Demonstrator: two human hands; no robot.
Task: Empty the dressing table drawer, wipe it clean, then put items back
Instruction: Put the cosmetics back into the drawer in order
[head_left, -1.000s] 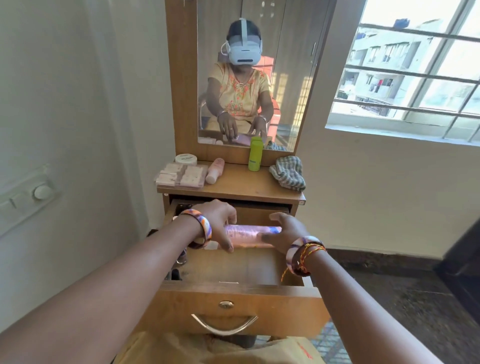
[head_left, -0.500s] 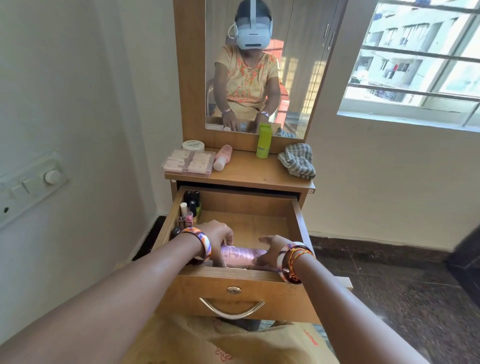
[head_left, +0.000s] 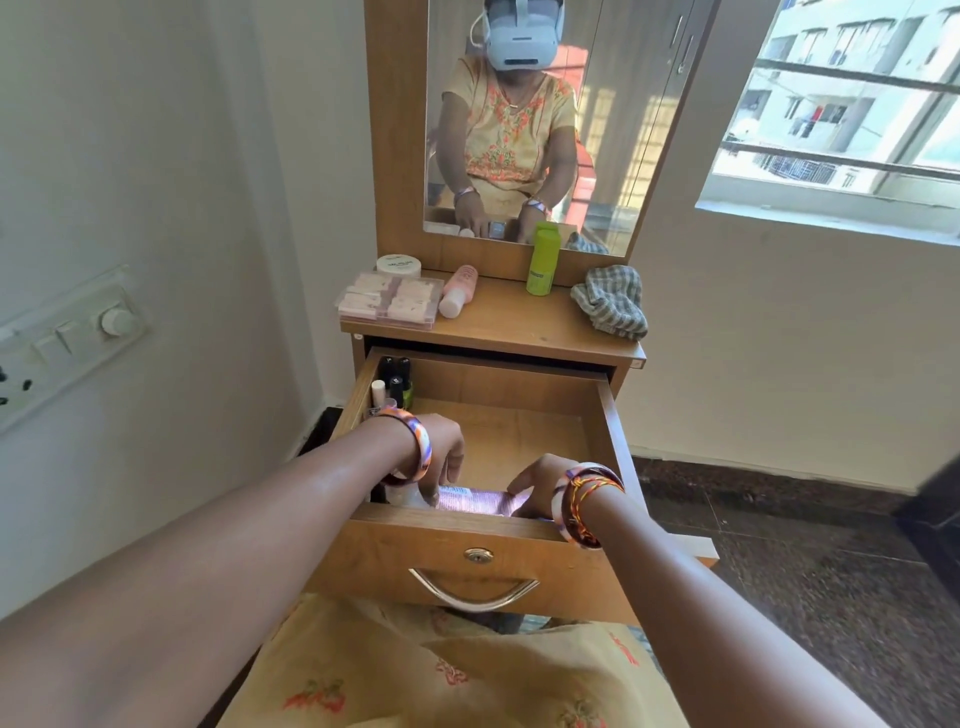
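The wooden drawer (head_left: 610, 431) of the dressing table stands pulled out. A pink-lilac tube (head_left: 480, 502) lies flat inside along the drawer's front wall. My left hand (head_left: 441, 454) grips its left end and my right hand (head_left: 535, 486) grips its right end. Several small dark nail-polish bottles (head_left: 395, 382) stand in the drawer's back left corner. The tube's lower part is hidden behind the drawer front.
On the table top (head_left: 514, 322) sit a clear box of pink items (head_left: 389, 304), a white jar (head_left: 398, 265), a pink bottle lying down (head_left: 458, 291), a green bottle (head_left: 543, 262) and a striped cloth (head_left: 610, 301). A mirror is behind; a wall is on the left.
Both hands have brought the tube from the drawer's middle down to its front wall. The camera has tilted down, so more of the drawer shows.
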